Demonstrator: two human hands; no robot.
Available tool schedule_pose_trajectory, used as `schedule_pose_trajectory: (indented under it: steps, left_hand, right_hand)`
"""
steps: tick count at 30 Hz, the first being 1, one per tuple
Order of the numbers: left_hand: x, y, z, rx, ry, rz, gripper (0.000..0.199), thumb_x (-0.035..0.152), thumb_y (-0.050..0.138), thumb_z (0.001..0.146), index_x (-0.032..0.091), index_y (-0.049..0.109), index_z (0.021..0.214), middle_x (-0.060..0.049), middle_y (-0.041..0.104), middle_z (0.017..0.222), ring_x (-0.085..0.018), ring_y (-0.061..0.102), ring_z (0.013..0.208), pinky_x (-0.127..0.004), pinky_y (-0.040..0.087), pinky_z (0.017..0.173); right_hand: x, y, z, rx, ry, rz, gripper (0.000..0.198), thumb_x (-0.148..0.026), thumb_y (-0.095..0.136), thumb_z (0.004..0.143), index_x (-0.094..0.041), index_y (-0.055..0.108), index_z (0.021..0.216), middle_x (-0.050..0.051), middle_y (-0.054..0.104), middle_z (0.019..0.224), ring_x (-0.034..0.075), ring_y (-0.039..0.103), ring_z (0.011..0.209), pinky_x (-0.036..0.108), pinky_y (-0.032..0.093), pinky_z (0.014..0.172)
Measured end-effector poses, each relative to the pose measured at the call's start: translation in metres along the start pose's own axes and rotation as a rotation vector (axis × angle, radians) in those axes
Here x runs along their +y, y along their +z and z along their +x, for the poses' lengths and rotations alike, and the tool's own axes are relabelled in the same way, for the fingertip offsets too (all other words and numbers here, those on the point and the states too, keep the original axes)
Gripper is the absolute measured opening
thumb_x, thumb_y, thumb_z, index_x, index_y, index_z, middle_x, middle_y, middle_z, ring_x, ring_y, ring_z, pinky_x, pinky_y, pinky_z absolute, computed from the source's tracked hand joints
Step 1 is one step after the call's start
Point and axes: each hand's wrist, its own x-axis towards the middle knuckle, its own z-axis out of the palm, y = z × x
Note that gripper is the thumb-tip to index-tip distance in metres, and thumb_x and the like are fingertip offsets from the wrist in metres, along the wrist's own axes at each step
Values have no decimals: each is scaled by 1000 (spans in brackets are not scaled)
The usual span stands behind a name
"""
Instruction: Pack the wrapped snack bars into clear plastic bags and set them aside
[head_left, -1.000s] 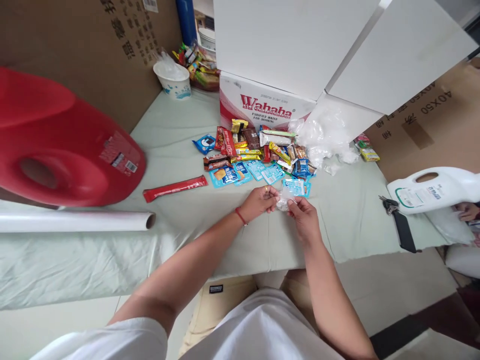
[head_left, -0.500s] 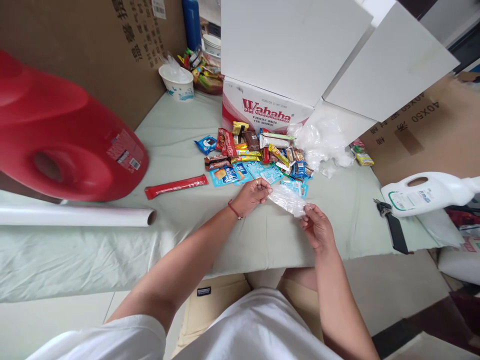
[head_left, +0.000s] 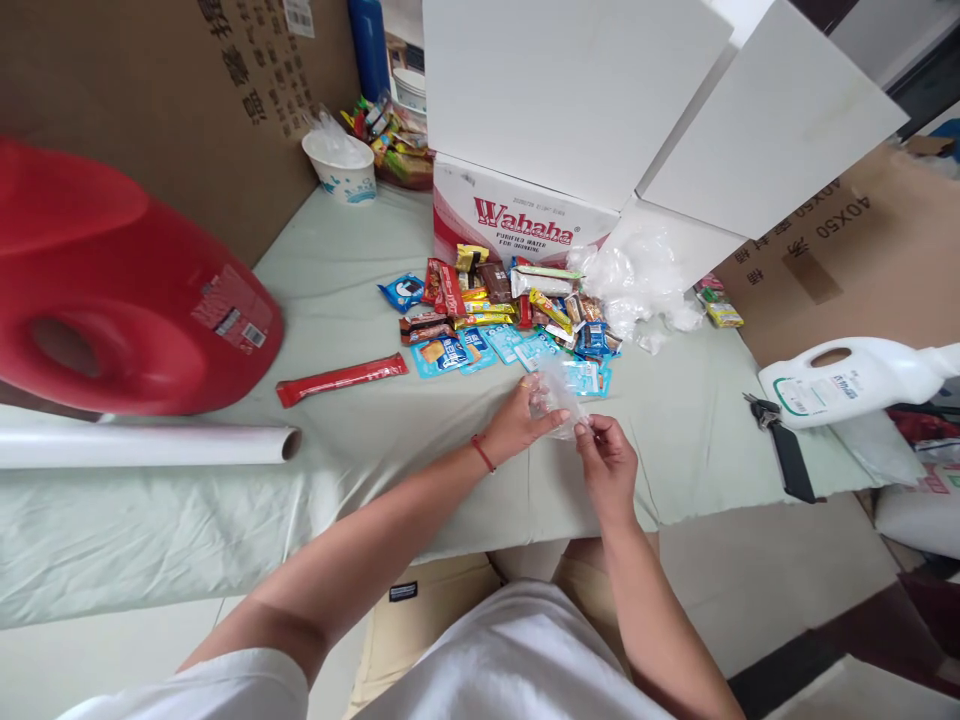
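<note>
Between my hands is a small clear plastic bag [head_left: 556,385], held over the cloth-covered table [head_left: 450,490]. My left hand [head_left: 523,418] wraps round one side of it, the thumb pressed against the plastic. Thumb and fingertips of my right hand [head_left: 609,460] pinch its near right edge. Just beyond the bag lies a pile of wrapped snacks [head_left: 499,300], with several light-blue packets [head_left: 441,354] along its near side. A long red stick packet [head_left: 342,379] lies apart to the left.
Crumpled clear bags [head_left: 637,280] lie right of the pile, before the Wahaba carton [head_left: 517,215]. A big red jug [head_left: 135,290] and a white roll [head_left: 150,445] occupy the left. On the right are a white bottle [head_left: 847,385] and a black-handled tool [head_left: 791,462].
My hands have come closer together, the right one moving left. The bag, stretched flat between them before, is now bunched and tilted up, with my left hand further round it.
</note>
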Motion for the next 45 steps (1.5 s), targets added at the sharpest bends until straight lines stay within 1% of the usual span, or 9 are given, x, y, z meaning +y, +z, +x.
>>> schedule_pose_trajectory:
  steps: [3, 7, 12, 17, 21, 25, 31, 39, 45]
  left_hand:
    - [-4, -1, 5, 84, -16, -71, 36, 40, 85, 65, 18, 65, 85, -3, 66, 82, -16, 59, 76, -27, 49, 70]
    - [-3, -8, 14, 163, -17, -174, 34, 51, 69, 75, 19, 58, 77, 0, 59, 72, -13, 54, 65, -26, 44, 62]
    - [-1, -9, 14, 203, 49, -148, 29, 43, 72, 73, 19, 56, 72, 5, 51, 65, -10, 45, 62, -24, 36, 60]
    - [-6, -5, 9, 190, 115, -29, 32, 45, 72, 79, 21, 52, 72, 7, 47, 60, -10, 40, 57, -25, 32, 57]
    - [-9, -4, 9, 188, 145, 39, 38, 52, 65, 86, 22, 46, 71, 7, 45, 58, -10, 39, 53, -25, 31, 53]
    - [-7, -3, 8, 170, 111, -5, 46, 58, 61, 89, 24, 38, 68, 8, 42, 54, -9, 37, 48, -24, 30, 47]
    - [0, -3, 4, 165, 99, 9, 50, 62, 62, 89, 24, 41, 66, 8, 41, 50, -8, 36, 42, -24, 27, 42]
    - [14, -16, 17, 264, -13, -232, 50, 66, 63, 86, 21, 52, 68, 5, 48, 57, -8, 37, 43, -22, 23, 37]
    - [15, -21, 19, 197, -38, -257, 49, 65, 71, 78, 19, 58, 68, 2, 53, 61, -9, 43, 47, -22, 26, 40]
  right_hand:
    - [4, 4, -8, -22, 25, 49, 22, -43, 73, 87, -23, 68, 95, 0, 64, 84, 14, 54, 73, 28, 46, 70]
    - [12, 1, -14, -37, 247, 171, 26, -43, 78, 78, -22, 69, 89, -2, 59, 75, 12, 48, 63, 26, 43, 58]
    - [12, -15, -11, -5, 398, 255, 34, -47, 85, 71, -20, 69, 85, 0, 62, 77, 10, 48, 61, 23, 41, 52]
    - [-3, -15, 1, -13, 365, 387, 48, -67, 72, 83, -25, 69, 106, 5, 67, 104, 16, 59, 83, 27, 52, 61]
    - [-9, -4, 5, 36, 344, 303, 55, -65, 75, 81, -27, 63, 119, 5, 64, 116, 18, 60, 94, 31, 56, 71]
    - [-5, 6, 6, 216, 264, 130, 49, -66, 69, 83, -24, 63, 107, 4, 64, 107, 17, 57, 88, 27, 50, 66]
    - [1, 16, 19, 110, 246, 87, 37, -53, 80, 73, -20, 68, 85, 0, 62, 82, 15, 51, 76, 27, 43, 65]
    - [-4, -40, 25, 119, 432, 375, 42, -44, 93, 60, -20, 63, 77, -1, 66, 77, 7, 41, 56, 20, 31, 47]
    - [10, -89, 13, 142, 478, 301, 44, -45, 96, 58, -19, 66, 75, -3, 62, 66, 3, 31, 46, 18, 21, 41]
